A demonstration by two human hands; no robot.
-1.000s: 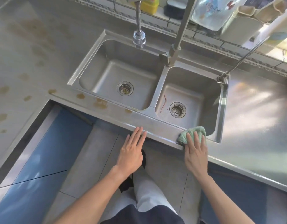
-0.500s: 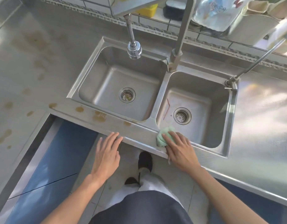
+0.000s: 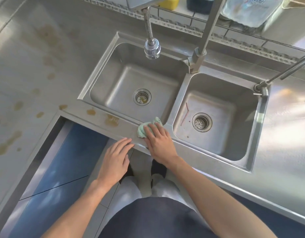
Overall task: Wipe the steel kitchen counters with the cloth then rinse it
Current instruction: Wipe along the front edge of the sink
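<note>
Steel is the material throughout, and it is only partly clean. Nearest the person, the left hand point(image 3: 114, 161) lies flat with fingers straight and released, its fingertips on the front lip of the brushed steel kitchen counter point(image 3: 285, 134), holding nothing. Just beside it, the right hand point(image 3: 159, 140) presses a crumpled pale green cloth point(image 3: 145, 128) against the narrow front strip of the counter, fingers extended over the cloth rather than clenched round it; the cloth sits at the front edge of the larger left steel sink basin point(image 3: 131, 86), close to the divider.

Immediately left of the cloth on that strip, brown-orange stains point(image 3: 111, 120) are unwiped. Further left and back, the side run of counter carries many more such blotches point(image 3: 8, 143). The counter to the right of the smaller right sink basin point(image 3: 215, 114) shows no visible staining, though glare hides detail.

Beyond, the flexible chrome tap point(image 3: 151, 48) hangs over the left basin with no water visibly running.

Assessment: wiping is under way, with most stained areas outstanding; rinsing has not begun.
</note>
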